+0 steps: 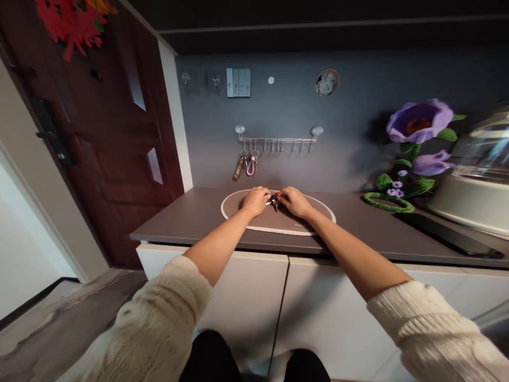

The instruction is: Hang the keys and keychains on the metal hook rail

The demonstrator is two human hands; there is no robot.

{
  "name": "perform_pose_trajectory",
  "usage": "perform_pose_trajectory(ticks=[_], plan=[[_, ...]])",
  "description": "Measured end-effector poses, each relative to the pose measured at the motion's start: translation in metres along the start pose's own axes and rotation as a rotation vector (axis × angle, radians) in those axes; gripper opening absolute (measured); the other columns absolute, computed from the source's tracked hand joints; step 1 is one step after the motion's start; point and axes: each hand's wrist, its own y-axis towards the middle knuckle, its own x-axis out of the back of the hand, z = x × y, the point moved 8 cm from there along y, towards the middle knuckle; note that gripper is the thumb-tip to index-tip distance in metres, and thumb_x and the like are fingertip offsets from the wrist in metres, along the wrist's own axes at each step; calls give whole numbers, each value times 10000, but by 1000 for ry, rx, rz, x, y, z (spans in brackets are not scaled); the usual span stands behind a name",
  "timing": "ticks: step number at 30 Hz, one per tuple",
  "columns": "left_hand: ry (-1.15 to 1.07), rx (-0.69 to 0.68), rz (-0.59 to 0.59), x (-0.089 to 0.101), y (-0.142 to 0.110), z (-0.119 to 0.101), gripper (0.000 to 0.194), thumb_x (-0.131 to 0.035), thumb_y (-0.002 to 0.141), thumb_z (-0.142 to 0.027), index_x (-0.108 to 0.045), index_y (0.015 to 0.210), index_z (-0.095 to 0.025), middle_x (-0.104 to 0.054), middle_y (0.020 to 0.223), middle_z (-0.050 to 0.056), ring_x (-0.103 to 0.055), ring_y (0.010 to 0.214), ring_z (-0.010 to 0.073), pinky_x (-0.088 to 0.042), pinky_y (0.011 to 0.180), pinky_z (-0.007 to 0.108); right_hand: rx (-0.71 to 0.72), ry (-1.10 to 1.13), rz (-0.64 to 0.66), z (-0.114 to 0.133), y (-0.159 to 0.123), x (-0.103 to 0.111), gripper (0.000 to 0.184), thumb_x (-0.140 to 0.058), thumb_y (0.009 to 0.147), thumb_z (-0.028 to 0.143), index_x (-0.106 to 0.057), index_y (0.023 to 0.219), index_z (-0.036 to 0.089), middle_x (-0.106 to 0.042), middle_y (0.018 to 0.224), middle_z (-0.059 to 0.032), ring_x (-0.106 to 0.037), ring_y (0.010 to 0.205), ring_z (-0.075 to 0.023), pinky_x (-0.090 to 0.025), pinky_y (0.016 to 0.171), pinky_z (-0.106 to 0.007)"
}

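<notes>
A small bunch of keys (275, 202) is between my hands, over the brown oval mat (318, 216) with a pale rim. My left hand (256, 200) pinches the bunch from the left, fingers closed. From the other side, my right hand (295, 201) grips it with bent fingers. A bit of red shows at the right fingertips, too small to identify. Just behind, on the wall, is a clear hook rail (278, 140). Two key rings hang at its left end, with a brown tag (238, 168) and a pink loop strap (250, 166).
The mat lies on a dark countertop (178, 220) above white cabinet doors (238, 286). Purple fabric flowers (420, 124), a black phone-like slab (449, 236) and a cream domed appliance (473, 196) stand or lie right. A dark red door (131, 159) is left.
</notes>
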Motion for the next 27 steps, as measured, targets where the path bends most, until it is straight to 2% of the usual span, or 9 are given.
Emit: perform_pose_trajectory(ticks=[8, 16, 20, 27], plan=[[-27, -23, 27, -1, 1, -3, 230, -426, 843, -237, -640, 905, -180, -615, 914, 62, -529, 879, 159, -390, 814, 269, 32, 107, -44, 7, 1, 7, 167, -409, 832, 205, -566, 789, 168, -572, 791, -53, -480, 747, -146, -350, 715, -249], [-61, -68, -27, 5, 1, -9, 222, -421, 842, -217, -637, 855, -167, -616, 868, 58, -531, 837, 152, -396, 781, 262, 6, 204, -71, 11, 0, 12, 169, -398, 824, 231, -551, 787, 169, -588, 787, -48, -499, 738, -143, -360, 695, -247], [-102, -28, -67, 9, 1, -6, 203, -435, 828, -201, -634, 832, -166, -622, 871, 57, -531, 840, 152, -397, 781, 265, -48, 249, -80, 5, -1, 10, 158, -431, 805, 266, -551, 824, 166, -600, 797, -45, -510, 724, -139, -370, 685, -252], [-191, 29, -99, 8, 3, 1, 185, -445, 810, -206, -626, 795, -168, -632, 848, 42, -535, 826, 144, -405, 775, 263, -83, 374, -57, -1, 1, 4, 212, -468, 771, 361, -544, 758, 163, -585, 753, -23, -499, 691, -126, -383, 677, -256]])
